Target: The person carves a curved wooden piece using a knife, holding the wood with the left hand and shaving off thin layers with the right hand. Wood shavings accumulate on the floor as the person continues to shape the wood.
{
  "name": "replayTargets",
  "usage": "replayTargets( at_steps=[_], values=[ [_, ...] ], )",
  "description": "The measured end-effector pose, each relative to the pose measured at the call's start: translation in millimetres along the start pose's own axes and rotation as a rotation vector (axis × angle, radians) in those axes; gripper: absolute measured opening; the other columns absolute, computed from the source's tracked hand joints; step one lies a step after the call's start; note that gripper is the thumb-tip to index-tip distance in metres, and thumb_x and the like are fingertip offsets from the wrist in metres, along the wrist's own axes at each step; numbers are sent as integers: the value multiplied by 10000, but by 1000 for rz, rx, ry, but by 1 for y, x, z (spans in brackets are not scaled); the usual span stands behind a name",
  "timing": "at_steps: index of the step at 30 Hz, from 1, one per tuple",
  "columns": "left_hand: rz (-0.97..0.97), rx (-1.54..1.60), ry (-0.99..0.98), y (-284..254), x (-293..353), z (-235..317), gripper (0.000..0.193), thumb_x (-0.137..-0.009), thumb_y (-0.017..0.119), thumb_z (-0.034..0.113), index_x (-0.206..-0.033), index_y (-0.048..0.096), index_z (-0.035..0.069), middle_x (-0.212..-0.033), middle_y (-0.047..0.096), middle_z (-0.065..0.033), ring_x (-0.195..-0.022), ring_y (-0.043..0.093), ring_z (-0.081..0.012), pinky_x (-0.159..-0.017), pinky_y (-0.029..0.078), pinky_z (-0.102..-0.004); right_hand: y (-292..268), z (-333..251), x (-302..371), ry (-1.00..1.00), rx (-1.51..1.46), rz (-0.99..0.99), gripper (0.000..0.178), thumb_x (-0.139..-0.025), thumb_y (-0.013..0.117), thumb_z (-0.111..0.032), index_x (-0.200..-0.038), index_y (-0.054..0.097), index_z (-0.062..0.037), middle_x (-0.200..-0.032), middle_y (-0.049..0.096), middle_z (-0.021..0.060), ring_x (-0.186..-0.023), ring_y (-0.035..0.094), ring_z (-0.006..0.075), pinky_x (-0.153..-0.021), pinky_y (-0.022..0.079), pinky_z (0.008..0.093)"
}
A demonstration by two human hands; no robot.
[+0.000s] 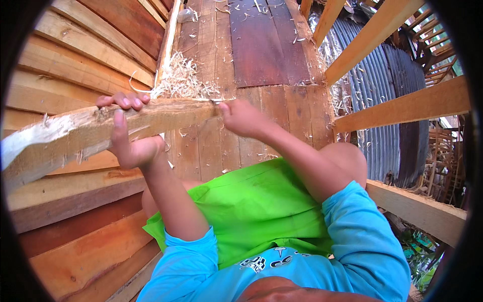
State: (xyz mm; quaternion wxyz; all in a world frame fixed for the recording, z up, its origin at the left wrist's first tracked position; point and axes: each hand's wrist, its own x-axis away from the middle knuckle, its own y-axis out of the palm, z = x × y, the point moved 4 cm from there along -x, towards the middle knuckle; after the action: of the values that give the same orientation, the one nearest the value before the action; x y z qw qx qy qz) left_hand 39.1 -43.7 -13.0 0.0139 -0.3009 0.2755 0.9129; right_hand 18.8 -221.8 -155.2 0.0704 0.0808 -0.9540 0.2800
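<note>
A long, pale wooden beam (166, 117) with rough, shaved faces slants in from the left edge and ends in front of me. My left hand (132, 133) grips it, thumb on the near side and fingers over the far side. Closed in a fist at the beam's right end is my right hand (244, 118). A short bit of metal, seemingly a knife blade (216, 101), shows between that fist and the wood; its handle is hidden in the fingers. Curled wood shavings (183, 80) lie heaped just beyond the beam.
Plank walling (85, 55) rises on the left. Brown floorboards (266, 108) run ahead, with a dark reddish panel (259, 43) set among them. On the right stand timber rails (402, 103), with corrugated metal sheets (375, 65) past them. My legs in green shorts (251, 206) are folded close below the hands.
</note>
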Motion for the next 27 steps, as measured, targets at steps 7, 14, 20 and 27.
replayTargets(
  at_steps=[7, 14, 20, 27],
  values=[
    [-36, 9, -9, -3, -2, -3, 340, -789, 546, 204, -1092, 462, 75, -860, 471, -75, -802, 460, -198, -803, 390, -407, 3, 73, -13, 203, 157, 9, 429, -996, 358, -309, -1022, 649, 4, -827, 625, 294, -832, 617, 421, -779, 483, 471],
    [-61, 9, -7, 2, 0, -3, 341, -779, 545, 197, -1087, 459, 77, -855, 465, -77, -804, 459, -199, -808, 389, -410, 0, -14, -2, -91, -96, 43, 437, -1006, 342, -303, -943, 647, 4, -791, 641, 240, -743, 640, 361, -710, 475, 472],
    [-16, 19, -31, -5, -4, -2, 350, -766, 538, 188, -1086, 454, 75, -855, 464, -81, -808, 461, -201, -809, 389, -414, -4, 77, -11, 384, 95, -155, 494, -1011, 321, -340, -1016, 656, 23, -729, 623, 198, -693, 632, 295, -668, 481, 460],
    [-47, 28, -27, -4, -2, -2, 367, -751, 540, 190, -1087, 450, 71, -856, 464, -86, -810, 462, -204, -807, 389, -419, 11, 40, -16, 10, -64, -27, 534, -1010, 313, -347, -965, 637, 75, -785, 632, 228, -728, 642, 319, -707, 482, 472]
  ],
)
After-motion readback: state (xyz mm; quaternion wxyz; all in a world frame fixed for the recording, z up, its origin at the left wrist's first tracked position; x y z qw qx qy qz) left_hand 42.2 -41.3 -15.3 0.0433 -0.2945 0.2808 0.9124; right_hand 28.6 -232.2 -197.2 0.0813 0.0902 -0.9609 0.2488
